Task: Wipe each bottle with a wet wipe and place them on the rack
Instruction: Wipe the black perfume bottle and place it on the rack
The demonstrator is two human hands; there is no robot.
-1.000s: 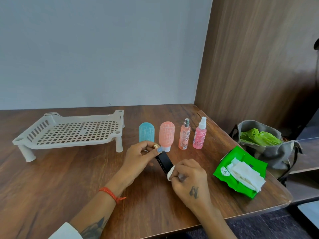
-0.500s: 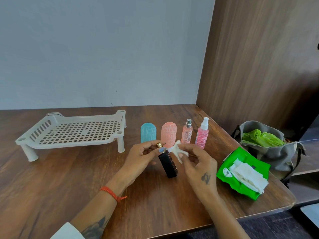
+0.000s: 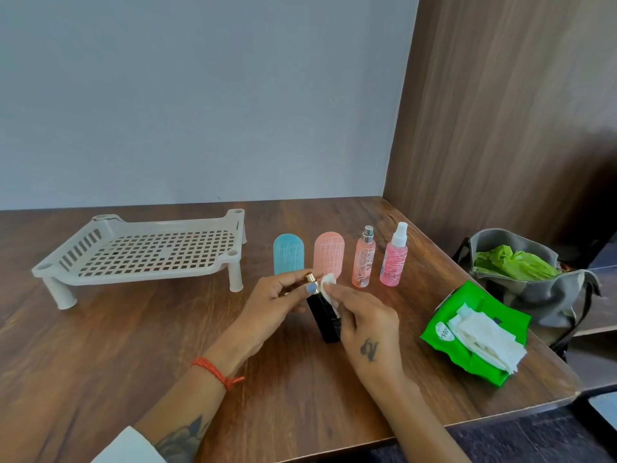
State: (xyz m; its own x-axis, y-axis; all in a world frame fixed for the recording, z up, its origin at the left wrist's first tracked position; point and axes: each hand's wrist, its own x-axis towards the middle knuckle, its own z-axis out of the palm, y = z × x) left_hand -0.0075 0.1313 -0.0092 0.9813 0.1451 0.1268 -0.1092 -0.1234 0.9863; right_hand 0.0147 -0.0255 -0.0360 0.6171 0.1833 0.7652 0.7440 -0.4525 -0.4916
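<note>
Off past your right edge, a grey fabric bag (image 3: 547,295) sits open just beyond the brown wood-grain tabletop (image 3: 100,345), with crumpled green plastic (image 3: 514,267) bunched in its mouth. Behind everything you've got a plain pale blue-grey wall (image 3: 200,95), and on your right a dark wood-panelled partition (image 3: 500,111) meets it at the corner.

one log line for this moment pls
step: wiping black bottle | left hand: holds it | right hand: wet wipe | rack: bare
</note>
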